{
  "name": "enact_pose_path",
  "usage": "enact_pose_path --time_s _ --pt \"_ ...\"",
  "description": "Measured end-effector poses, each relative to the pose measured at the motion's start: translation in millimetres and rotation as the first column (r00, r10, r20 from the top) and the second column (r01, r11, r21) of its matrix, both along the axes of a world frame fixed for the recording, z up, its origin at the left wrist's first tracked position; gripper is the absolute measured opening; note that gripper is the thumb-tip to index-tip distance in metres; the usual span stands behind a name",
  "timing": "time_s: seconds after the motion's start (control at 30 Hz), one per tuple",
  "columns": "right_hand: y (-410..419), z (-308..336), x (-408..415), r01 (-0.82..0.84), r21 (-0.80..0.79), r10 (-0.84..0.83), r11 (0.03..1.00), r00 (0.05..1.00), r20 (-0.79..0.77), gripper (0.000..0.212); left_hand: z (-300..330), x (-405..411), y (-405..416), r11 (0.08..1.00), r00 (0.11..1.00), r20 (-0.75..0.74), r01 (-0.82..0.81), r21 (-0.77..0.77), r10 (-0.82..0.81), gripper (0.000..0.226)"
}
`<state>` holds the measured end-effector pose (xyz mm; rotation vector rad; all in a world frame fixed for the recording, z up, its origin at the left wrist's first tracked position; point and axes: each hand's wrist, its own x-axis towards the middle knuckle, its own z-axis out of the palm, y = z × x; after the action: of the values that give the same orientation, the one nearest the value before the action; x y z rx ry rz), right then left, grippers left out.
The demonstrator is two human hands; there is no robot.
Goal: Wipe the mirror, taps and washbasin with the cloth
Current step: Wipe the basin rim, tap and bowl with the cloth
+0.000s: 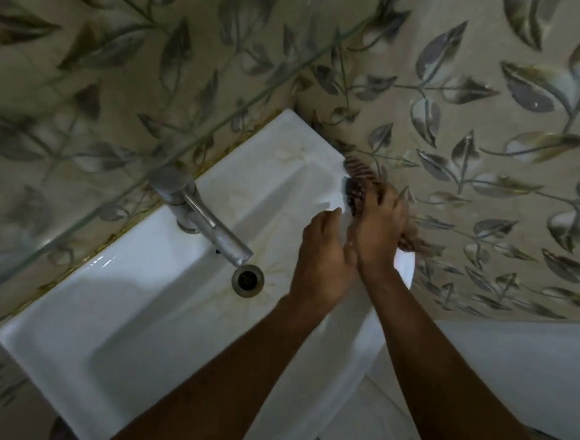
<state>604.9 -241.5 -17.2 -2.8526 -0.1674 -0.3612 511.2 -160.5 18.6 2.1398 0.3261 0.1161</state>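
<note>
A white rectangular washbasin (131, 315) lies below me, with a steel tap (209, 219) at its back edge and a round drain (247, 280) under the spout. Both my hands are at the basin's right end. My right hand (381, 226) grips a dark striped cloth (356, 180) against the right rim; the cloth shows above the fingers and again below the palm. My left hand (324, 253) lies close beside it, fingers curled toward the cloth's edge. Whether it holds the cloth is hidden.
A leaf-patterned tiled wall (493, 138) surrounds the basin. The edge of a glass shelf (191, 144) runs diagonally above the tap. A large white fixture (518, 376) stands at the lower right. Pale floor tiles (363, 427) show below the basin.
</note>
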Motion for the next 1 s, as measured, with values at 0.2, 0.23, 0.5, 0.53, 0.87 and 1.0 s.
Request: enact_pose_path --time_s 0.2,0.23,0.5,0.53,0.87,1.0 --pt "72.0 9.1 56.6 -0.359 -0.041 0.355 0.933 0.932 -0.073 0.057 -1.4 -7.9 20.9 0.988 0.990 -0.025 -0.143 -0.056 0.142 0.067" --pt "79.0 9.9 64.8 -0.362 -0.060 0.356 0.930 0.930 -0.095 0.056 -2.2 -14.3 24.5 0.992 0.992 -0.031 -0.120 -0.048 0.119 0.069" --pt "109.8 1.0 33.7 -0.563 0.050 0.564 0.825 0.816 -0.122 0.052 -28.0 -41.6 65.7 0.994 0.991 -0.084 -0.097 0.057 0.101 0.070" --pt "109.5 1.5 34.5 -0.598 0.038 0.598 0.801 0.794 -0.114 0.054 -29.5 -43.1 68.3 0.994 0.992 -0.081 -0.092 0.059 0.097 0.069" --pt "124.9 12.5 44.6 -0.368 0.081 0.372 0.926 0.927 -0.038 0.045 -20.9 -58.4 75.3 0.968 0.964 0.091 -0.249 -0.013 0.249 0.050" --pt "144.4 3.1 -13.5 -0.606 0.060 0.608 0.793 0.794 -0.002 0.049 -21.9 -71.5 79.9 0.948 0.949 0.032 -0.310 -0.073 0.313 0.044"
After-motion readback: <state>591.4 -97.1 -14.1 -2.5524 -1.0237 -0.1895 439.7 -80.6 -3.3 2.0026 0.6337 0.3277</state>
